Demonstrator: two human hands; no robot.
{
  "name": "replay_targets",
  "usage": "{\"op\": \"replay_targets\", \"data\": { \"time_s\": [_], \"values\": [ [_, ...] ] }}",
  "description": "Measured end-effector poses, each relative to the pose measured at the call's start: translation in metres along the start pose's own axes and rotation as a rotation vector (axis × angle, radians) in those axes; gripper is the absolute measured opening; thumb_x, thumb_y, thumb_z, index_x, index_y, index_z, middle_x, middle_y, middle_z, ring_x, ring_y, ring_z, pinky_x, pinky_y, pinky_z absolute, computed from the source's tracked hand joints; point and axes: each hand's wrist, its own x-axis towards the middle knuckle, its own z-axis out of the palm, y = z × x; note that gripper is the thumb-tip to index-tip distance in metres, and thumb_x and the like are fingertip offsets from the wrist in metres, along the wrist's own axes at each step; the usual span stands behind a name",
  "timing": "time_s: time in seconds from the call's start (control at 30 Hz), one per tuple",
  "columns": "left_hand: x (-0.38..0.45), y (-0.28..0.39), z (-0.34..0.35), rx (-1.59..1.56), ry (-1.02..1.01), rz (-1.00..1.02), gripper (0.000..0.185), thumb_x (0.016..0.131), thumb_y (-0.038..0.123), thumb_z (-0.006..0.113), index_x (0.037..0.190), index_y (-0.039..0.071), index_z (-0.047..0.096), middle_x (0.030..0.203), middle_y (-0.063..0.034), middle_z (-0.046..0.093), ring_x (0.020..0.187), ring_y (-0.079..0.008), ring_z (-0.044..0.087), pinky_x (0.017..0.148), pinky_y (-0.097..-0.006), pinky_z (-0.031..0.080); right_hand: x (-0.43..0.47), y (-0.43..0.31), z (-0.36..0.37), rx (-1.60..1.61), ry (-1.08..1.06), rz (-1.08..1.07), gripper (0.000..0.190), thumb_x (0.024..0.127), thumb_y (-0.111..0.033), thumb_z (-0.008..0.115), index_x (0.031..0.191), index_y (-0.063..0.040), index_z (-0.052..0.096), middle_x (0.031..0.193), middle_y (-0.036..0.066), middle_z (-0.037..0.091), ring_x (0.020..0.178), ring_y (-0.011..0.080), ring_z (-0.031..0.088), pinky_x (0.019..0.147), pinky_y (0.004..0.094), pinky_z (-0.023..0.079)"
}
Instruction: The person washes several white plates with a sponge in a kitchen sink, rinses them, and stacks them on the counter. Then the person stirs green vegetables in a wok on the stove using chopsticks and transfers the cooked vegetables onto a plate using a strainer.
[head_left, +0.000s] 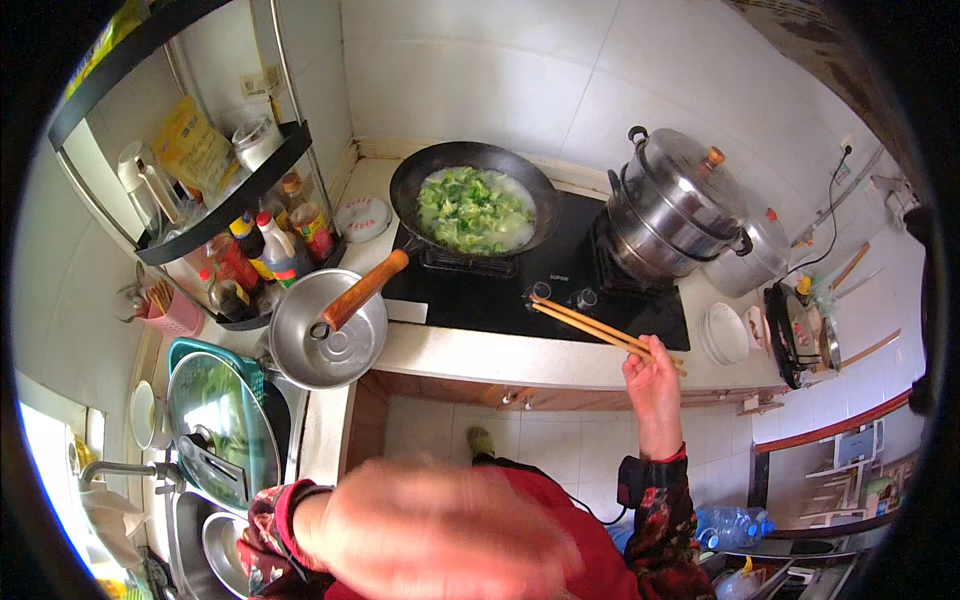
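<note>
My right hand (651, 382) grips a pair of wooden chopsticks (581, 322), whose tips point left over the front of the black glass gas hob. My left hand (442, 532) is a large blur close to the camera; how its fingers lie cannot be made out. Chopped green leafy vegetables (472, 206) sit in pale, steaming liquid inside a black wok (544, 240) on the left burner. The wok's wooden handle (367, 289) reaches towards me, above a metal basin (296, 341) at the counter's corner.
A stacked steel steamer pot (664, 210) occupies the right burner, with white bowls (724, 334) beside the hob. Sauce bottles (277, 247) crowd a corner rack (225, 217). On the left, a glass lid (225, 420) leans over a green basket (184, 349) near the sink tap (124, 466).
</note>
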Motion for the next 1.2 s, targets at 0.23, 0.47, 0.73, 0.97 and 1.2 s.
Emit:
{"op": "replay_targets", "data": {
  "time_s": [0.23, 0.47, 0.73, 0.97, 1.2],
  "values": [
    [-0.131, -0.1, -0.037, 1.01, 0.356, -0.874, 0.029, 0.074, 0.001, 0.064, 0.103, 0.005, 0.061, 0.08, -0.0063, 0.058, 0.072, -0.0188, 0.059, 0.065, -0.0316, 0.05, 0.0, 0.005, 0.005, -0.048, -0.006, 0.012, 0.017, 0.088, -0.022, 0.06, 0.092, -0.006, 0.061, 0.08, 0.004, 0.063, 0.064, 0.0134, 0.061, 0.064, 0.0292, 0.051],
    [-0.183, -0.099, -0.031, 1.377, 0.236, -0.871, 0.061, 0.069, 0.008, 0.066, 0.127, 0.01, 0.045, 0.125, -0.0163, 0.047, 0.102, -0.0329, 0.056, 0.08, -0.0401, 0.05, 0.011, 0.008, 0.019, -0.132, -0.079, -0.029, 0.017, 0.089, -0.021, 0.059, 0.095, -0.006, 0.058, 0.088, 0.008, 0.063, 0.069, 0.016, 0.061, 0.066, 0.0302, 0.052],
    [-0.205, -0.078, -0.025, 1.295, 0.491, -1.027, 0.061, 0.071, 0.015, 0.07, 0.125, 0.004, 0.044, 0.125, -0.0195, 0.046, 0.101, -0.0372, 0.056, 0.08, -0.0417, 0.049, 0.073, 0.002, 0.072, -0.417, -0.218, -0.224, 0.022, 0.091, -0.018, 0.054, 0.105, -0.001, 0.056, 0.095, 0.016, 0.063, 0.08, 0.0208, 0.064, 0.075, 0.0327, 0.053],
    [-0.213, -0.092, -0.014, 1.286, 0.723, -1.036, 0.053, 0.07, 0.007, 0.069, 0.119, 0.0, 0.05, 0.119, -0.0194, 0.05, 0.094, -0.0335, 0.058, 0.077, -0.0384, 0.05, 0.161, 0.046, 0.116, -0.635, -0.556, -0.107, 0.024, 0.092, -0.016, 0.053, 0.106, 0.002, 0.059, 0.095, 0.014, 0.065, 0.081, 0.0216, 0.066, 0.075, 0.03, 0.054],
    [-0.183, -0.103, -0.005, 1.238, 0.857, -1.091, 0.05, 0.071, 0.004, 0.068, 0.117, -0.001, 0.05, 0.117, -0.0179, 0.05, 0.09, -0.03, 0.059, 0.076, -0.0359, 0.051, 0.22, 0.089, 0.137, -0.978, -0.781, -0.129, 0.019, 0.09, -0.008, 0.054, 0.104, 0.002, 0.062, 0.088, 0.01, 0.066, 0.074, 0.0151, 0.064, 0.068, 0.0252, 0.051]
  ]
}}
